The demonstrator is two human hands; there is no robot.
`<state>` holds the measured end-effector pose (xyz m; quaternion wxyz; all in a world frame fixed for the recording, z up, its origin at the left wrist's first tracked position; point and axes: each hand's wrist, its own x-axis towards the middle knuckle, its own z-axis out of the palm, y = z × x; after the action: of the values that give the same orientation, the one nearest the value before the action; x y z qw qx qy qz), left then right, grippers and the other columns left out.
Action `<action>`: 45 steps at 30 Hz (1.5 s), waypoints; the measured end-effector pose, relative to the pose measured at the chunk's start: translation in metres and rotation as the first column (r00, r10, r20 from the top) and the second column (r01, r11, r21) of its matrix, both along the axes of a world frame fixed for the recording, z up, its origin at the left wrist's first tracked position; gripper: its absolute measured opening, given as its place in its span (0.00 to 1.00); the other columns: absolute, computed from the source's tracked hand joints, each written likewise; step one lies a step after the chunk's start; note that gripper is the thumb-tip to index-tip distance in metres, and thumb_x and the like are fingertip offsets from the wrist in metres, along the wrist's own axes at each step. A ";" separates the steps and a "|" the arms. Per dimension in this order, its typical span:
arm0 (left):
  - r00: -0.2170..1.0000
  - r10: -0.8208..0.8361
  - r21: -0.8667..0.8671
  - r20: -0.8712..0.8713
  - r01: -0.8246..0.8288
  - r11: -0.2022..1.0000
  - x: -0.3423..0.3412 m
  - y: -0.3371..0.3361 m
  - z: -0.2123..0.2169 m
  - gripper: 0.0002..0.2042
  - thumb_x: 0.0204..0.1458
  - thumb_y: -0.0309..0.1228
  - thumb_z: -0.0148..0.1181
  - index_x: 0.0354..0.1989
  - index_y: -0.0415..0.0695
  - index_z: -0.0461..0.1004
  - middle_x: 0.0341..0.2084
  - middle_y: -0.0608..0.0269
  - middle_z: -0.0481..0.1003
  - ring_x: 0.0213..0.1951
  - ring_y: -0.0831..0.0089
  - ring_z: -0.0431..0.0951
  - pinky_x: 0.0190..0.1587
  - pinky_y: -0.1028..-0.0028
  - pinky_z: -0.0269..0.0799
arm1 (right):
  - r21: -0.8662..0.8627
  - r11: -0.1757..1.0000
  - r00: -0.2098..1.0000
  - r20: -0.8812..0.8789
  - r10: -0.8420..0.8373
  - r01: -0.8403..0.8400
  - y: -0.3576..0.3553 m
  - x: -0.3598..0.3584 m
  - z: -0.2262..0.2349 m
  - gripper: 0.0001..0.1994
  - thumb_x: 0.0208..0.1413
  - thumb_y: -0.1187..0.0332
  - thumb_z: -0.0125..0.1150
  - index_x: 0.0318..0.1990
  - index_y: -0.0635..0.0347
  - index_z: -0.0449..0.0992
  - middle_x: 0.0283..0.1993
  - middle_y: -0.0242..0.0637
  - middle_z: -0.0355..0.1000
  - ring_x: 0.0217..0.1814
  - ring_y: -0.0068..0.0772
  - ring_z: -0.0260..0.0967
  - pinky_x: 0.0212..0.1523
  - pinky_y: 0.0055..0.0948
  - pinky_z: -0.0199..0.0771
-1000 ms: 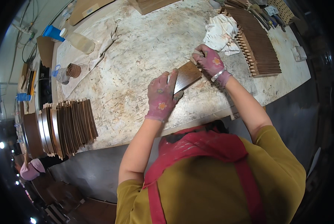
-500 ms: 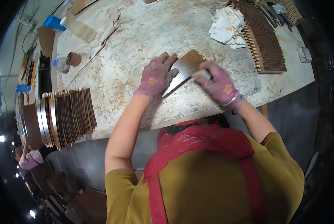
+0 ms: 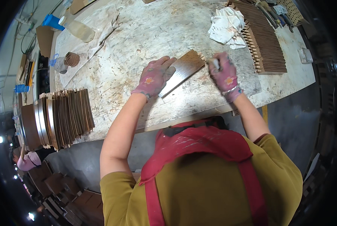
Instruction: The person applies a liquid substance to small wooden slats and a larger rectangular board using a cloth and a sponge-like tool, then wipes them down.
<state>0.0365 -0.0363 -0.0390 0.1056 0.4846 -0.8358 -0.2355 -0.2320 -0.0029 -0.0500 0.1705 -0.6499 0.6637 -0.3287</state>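
A broad, pale, paint-stained worktable point(image 3: 146, 34) fills the upper part of the view. On its left edge a large stack of thin brown wooden boards stood on edge point(image 3: 65, 116) is seen, well apart from the hands. At the upper right a long row of dark brown notched wooden slats point(image 3: 264, 41) is laid out, with a crumpled white cloth point(image 3: 226, 26) just beside it on its left. Near the far left corner a clear plastic bottle lying on its side point(image 3: 76, 28) is found, and a small brown roll point(image 3: 72, 59) lies nearer along the left edge.

Close to the table's near edge, at the middle, a flat dark brown rectangular wooden panel point(image 3: 185, 69) is lying tilted on the tabletop. The left hand point(image 3: 155, 77), covered by a pink flowered glove, is spread flat with fingers extended and is pressed on the panel's lower left end. The right hand point(image 3: 225, 75), gloved the same way, is closed into a fist around a small pale object point(image 3: 214, 63) at the panel's upper right corner; what that object is cannot be told.
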 end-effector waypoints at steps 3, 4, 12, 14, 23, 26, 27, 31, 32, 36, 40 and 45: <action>0.998 0.015 -0.095 0.054 -0.010 0.995 -0.005 0.000 0.007 0.23 0.62 0.46 0.50 0.65 0.55 0.67 0.60 0.53 0.69 0.58 0.50 0.69 0.61 0.59 0.65 | -0.090 0.991 0.985 0.154 -0.080 0.095 -0.009 -0.039 -0.008 0.15 0.58 0.62 0.64 0.45 0.60 0.70 0.37 0.43 0.76 0.38 0.38 0.75 0.38 0.33 0.76; 0.996 0.042 -0.170 0.084 -0.028 0.985 -0.011 0.005 0.012 0.24 0.62 0.46 0.52 0.65 0.54 0.66 0.59 0.52 0.69 0.58 0.51 0.69 0.61 0.58 0.65 | -0.132 0.988 0.978 0.202 -0.053 0.081 -0.012 -0.044 -0.006 0.15 0.58 0.62 0.64 0.46 0.60 0.71 0.38 0.43 0.76 0.39 0.36 0.74 0.40 0.32 0.75; 0.961 0.233 -0.436 0.150 -0.147 0.888 -0.064 0.032 0.009 0.35 0.55 0.50 0.59 0.66 0.42 0.62 0.60 0.46 0.67 0.61 0.49 0.66 0.64 0.55 0.59 | -0.040 0.971 0.923 0.305 0.236 -0.235 -0.019 -0.015 0.042 0.17 0.56 0.60 0.65 0.47 0.60 0.71 0.39 0.42 0.74 0.41 0.35 0.72 0.43 0.32 0.72; 0.971 0.219 -0.313 0.098 -0.179 0.933 -0.068 0.038 0.007 0.35 0.54 0.50 0.59 0.67 0.42 0.61 0.63 0.46 0.64 0.66 0.51 0.62 0.69 0.54 0.52 | -0.062 0.967 0.938 0.237 0.254 -0.246 -0.020 -0.014 0.040 0.17 0.56 0.60 0.65 0.47 0.59 0.72 0.38 0.44 0.74 0.40 0.38 0.73 0.44 0.33 0.72; 0.974 0.218 -0.549 -0.060 -0.214 0.808 -0.077 0.043 -0.012 0.24 0.57 0.42 0.54 0.61 0.51 0.70 0.58 0.50 0.68 0.63 0.51 0.64 0.68 0.48 0.52 | 0.046 0.632 0.619 0.274 0.737 -0.773 -0.074 0.055 0.093 0.18 0.60 0.61 0.59 0.53 0.62 0.73 0.44 0.39 0.73 0.44 0.33 0.75 0.48 0.33 0.76; 0.942 0.309 -0.300 -0.132 -0.335 0.893 -0.082 0.050 -0.035 0.22 0.58 0.41 0.54 0.60 0.51 0.71 0.55 0.49 0.71 0.61 0.53 0.67 0.64 0.52 0.57 | 0.001 0.155 0.154 0.137 0.979 -0.988 -0.084 0.122 0.074 0.13 0.59 0.65 0.58 0.49 0.59 0.76 0.40 0.41 0.75 0.38 0.40 0.76 0.44 0.36 0.76; 0.946 0.317 -0.257 -0.065 -0.323 0.911 -0.082 0.051 -0.041 0.21 0.59 0.40 0.51 0.60 0.50 0.70 0.55 0.51 0.72 0.60 0.57 0.69 0.63 0.55 0.61 | 0.083 0.082 0.088 0.072 0.994 -0.993 -0.079 0.139 0.072 0.11 0.58 0.66 0.59 0.47 0.58 0.76 0.35 0.42 0.74 0.36 0.42 0.76 0.42 0.38 0.76; 0.948 0.270 0.019 -0.167 -0.270 0.963 -0.084 0.054 -0.074 0.25 0.65 0.43 0.43 0.70 0.51 0.57 0.67 0.55 0.59 0.68 0.57 0.58 0.70 0.57 0.50 | 0.292 -0.114 -0.194 -0.265 0.945 -0.950 -0.065 0.173 0.079 0.09 0.57 0.68 0.56 0.42 0.57 0.76 0.34 0.46 0.76 0.38 0.48 0.76 0.40 0.46 0.76; 0.949 0.273 0.019 -0.156 -0.273 0.962 -0.085 0.053 -0.072 0.25 0.66 0.43 0.42 0.70 0.51 0.56 0.68 0.54 0.58 0.69 0.56 0.58 0.70 0.57 0.50 | 0.316 -0.111 -0.196 -0.251 0.948 -0.942 -0.068 0.175 0.075 0.09 0.57 0.67 0.56 0.42 0.58 0.76 0.34 0.46 0.76 0.38 0.49 0.76 0.40 0.47 0.76; 0.953 0.301 -0.313 0.039 -0.275 0.909 -0.085 0.049 -0.037 0.27 0.57 0.46 0.56 0.66 0.59 0.66 0.61 0.52 0.67 0.64 0.55 0.64 0.64 0.55 0.57 | 0.373 0.051 -0.088 -0.347 0.934 -0.926 -0.102 0.183 0.064 0.10 0.58 0.64 0.53 0.40 0.60 0.77 0.36 0.47 0.76 0.38 0.49 0.77 0.43 0.45 0.77; 0.957 0.288 -0.553 -0.035 -0.259 0.792 -0.080 0.042 -0.012 0.29 0.49 0.44 0.62 0.63 0.60 0.70 0.59 0.51 0.65 0.64 0.50 0.59 0.63 0.48 0.56 | 0.185 0.274 0.236 -0.202 0.951 -0.944 -0.136 0.156 0.066 0.10 0.58 0.66 0.57 0.45 0.56 0.76 0.39 0.43 0.75 0.37 0.45 0.75 0.44 0.38 0.77; 0.981 0.184 -0.483 0.058 -0.134 0.865 -0.066 0.041 0.003 0.28 0.48 0.38 0.65 0.61 0.57 0.71 0.56 0.48 0.66 0.59 0.49 0.64 0.61 0.48 0.58 | -0.122 0.500 0.501 0.022 0.865 -0.858 -0.127 0.069 0.092 0.16 0.58 0.65 0.60 0.52 0.58 0.74 0.46 0.40 0.74 0.46 0.39 0.75 0.51 0.34 0.74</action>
<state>-0.0292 0.0050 -0.0362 0.1981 0.5223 -0.8293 0.0121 -0.1634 -0.1297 0.0424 0.3068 -0.8876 0.2280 -0.2570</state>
